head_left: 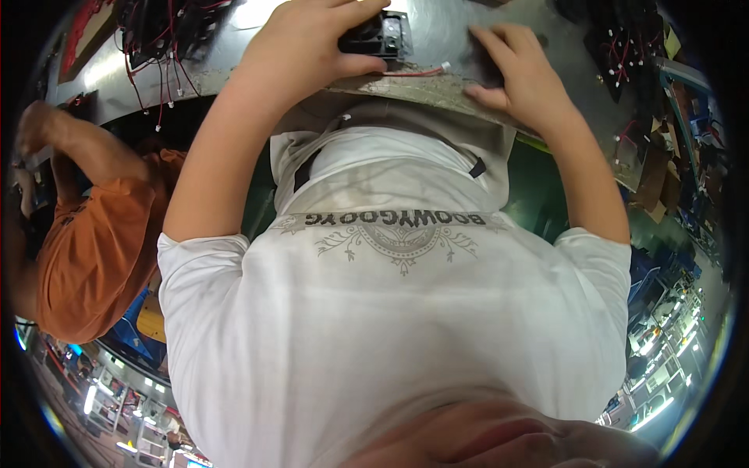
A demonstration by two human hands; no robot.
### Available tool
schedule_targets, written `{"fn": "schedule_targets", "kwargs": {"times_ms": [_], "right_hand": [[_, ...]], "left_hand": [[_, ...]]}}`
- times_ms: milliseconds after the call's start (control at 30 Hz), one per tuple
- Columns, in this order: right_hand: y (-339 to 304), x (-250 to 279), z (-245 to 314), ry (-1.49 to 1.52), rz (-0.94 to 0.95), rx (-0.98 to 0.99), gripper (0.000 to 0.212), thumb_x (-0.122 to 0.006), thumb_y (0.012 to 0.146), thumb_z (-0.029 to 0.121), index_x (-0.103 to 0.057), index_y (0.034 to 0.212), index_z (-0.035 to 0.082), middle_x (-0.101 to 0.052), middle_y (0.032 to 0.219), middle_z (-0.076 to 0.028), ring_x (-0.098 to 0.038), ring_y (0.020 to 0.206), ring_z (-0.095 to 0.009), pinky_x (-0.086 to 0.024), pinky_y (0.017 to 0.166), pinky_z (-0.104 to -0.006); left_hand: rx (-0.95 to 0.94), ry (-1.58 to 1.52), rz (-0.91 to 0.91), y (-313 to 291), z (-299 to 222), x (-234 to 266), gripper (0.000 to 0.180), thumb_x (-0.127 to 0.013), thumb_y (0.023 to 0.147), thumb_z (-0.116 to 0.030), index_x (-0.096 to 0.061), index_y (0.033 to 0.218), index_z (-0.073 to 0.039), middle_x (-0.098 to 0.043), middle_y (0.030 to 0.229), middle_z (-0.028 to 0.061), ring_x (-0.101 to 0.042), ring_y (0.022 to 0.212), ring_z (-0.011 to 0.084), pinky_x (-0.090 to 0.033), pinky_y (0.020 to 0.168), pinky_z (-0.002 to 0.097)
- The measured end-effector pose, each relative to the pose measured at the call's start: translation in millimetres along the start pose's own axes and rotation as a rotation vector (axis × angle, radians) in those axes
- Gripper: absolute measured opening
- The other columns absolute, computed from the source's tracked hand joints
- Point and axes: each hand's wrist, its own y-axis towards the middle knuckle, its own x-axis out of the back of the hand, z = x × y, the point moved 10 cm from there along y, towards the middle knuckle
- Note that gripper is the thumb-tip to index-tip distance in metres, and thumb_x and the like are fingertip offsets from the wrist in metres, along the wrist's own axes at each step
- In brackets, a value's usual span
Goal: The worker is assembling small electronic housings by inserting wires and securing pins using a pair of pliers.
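A small black square fan (pixel 380 37) lies on the grey metal bench (pixel 437 35) at about twelve o'clock in the view, close to the bench's worn near edge. The left hand (pixel 308 47) covers the fan's left side: its fingers (pixel 360 9) curl over the top of the housing and the thumb lies along the near edge, so the fan sits under and just to the right of the palm, gripped between fingers and thumb. A thin red wire with a white plug (pixel 417 72) runs from below the fan toward one o'clock, along the bench edge, ending just short of the right hand (pixel 519 66). That hand rests flat at one o'clock, fingers spread and pressed on the bench surface, holding nothing, apart from the fan with bare metal between them. Both forearms reach up from a white printed shirt (pixel 390 312) that fills the middle and lower view. At eleven o'clock a heap of black fans with red wires (pixel 160 35) lies on the bench, and a like heap (pixel 620 47) sits at two o'clock. At nine o'clock a person in an orange shirt (pixel 86 242) bends beside the bench, one arm raised.
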Motion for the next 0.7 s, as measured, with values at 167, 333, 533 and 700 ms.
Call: {"fn": "schedule_targets", "kwargs": {"times_ms": [167,333,533,700], "right_hand": [[-9.0,46.6,-27.8,0.767,-0.282,-0.044,0.061,-0.065,0.086,0.051,-0.061,0.122,0.002,-0.063,0.107,-0.016,-0.061,0.093,-0.029,-0.047,0.085,-0.0381],[56.6,41.7,11.1,1.788,-0.339,0.051,0.074,-0.053,0.084,0.071,-0.062,0.102,0.0,-0.06,0.087,-0.015,-0.053,0.074,-0.024,-0.041,0.07,-0.0367],[73.4,26.8,17.0,1.866,-0.194,0.054,0.083,-0.056,0.086,0.074,-0.065,0.1,-0.008,-0.066,0.082,-0.017,-0.058,0.065,-0.023,-0.046,0.062,-0.0318],[76.5,78.1,25.2,1.836,-0.305,0.312,0.083,-0.056,0.087,0.075,-0.066,0.102,-0.006,-0.066,0.081,-0.015,-0.059,0.064,-0.02,-0.045,0.059,-0.0299]], "left_hand": [[-0.02,-0.001,0.027,13.6,-17.6,-16.4,0.065,-0.084,0.075,-0.036,-0.065,0.131,-0.006,-0.069,0.108,0.0152,-0.063,0.1,0.0372,-0.052,0.09,0.044],[-0.04,0.039,0.117,26.9,-32.1,-23.9,0.064,-0.083,0.076,-0.035,-0.065,0.13,-0.008,-0.07,0.108,0.0138,-0.064,0.099,0.0364,-0.053,0.089,0.0432],[-0.09,0.021,0.068,22.6,-34.5,-24.6,0.063,-0.083,0.076,-0.036,-0.065,0.13,-0.006,-0.07,0.106,0.0124,-0.064,0.095,0.0358,-0.053,0.087,0.043],[-0.137,0.024,0.012,26.4,-39.8,-22.2,0.059,-0.083,0.076,-0.036,-0.066,0.124,-0.005,-0.071,0.106,0.0119,-0.065,0.093,0.0351,-0.054,0.085,0.0428]]}}
